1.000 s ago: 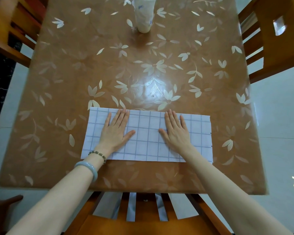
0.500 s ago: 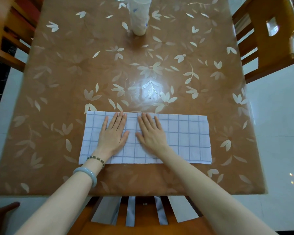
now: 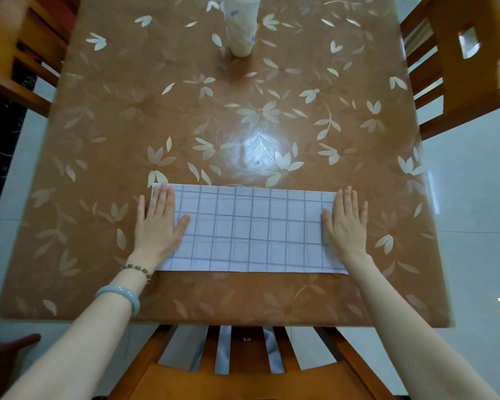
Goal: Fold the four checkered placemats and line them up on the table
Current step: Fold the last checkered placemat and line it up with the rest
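Observation:
A white placemat with a blue grid [image 3: 251, 229] lies folded into a long strip near the front of the brown flowered table [image 3: 243, 116]. My left hand [image 3: 158, 223] presses flat on its left end, fingers straight, partly over the table. My right hand [image 3: 347, 220] presses flat on its right end in the same way. More checkered cloth [image 3: 223, 350] shows through the slats of the chair below the table's front edge.
A white cylinder with blue marks [image 3: 241, 24] stands at the far middle of the table. Wooden chairs stand at the left [image 3: 15, 53], the right [image 3: 459, 62] and in front of me [image 3: 243, 379]. Pale tiled floor surrounds the table.
Both hands have slid apart from the middle of the placemat to its two ends, the left going left and the right going right.

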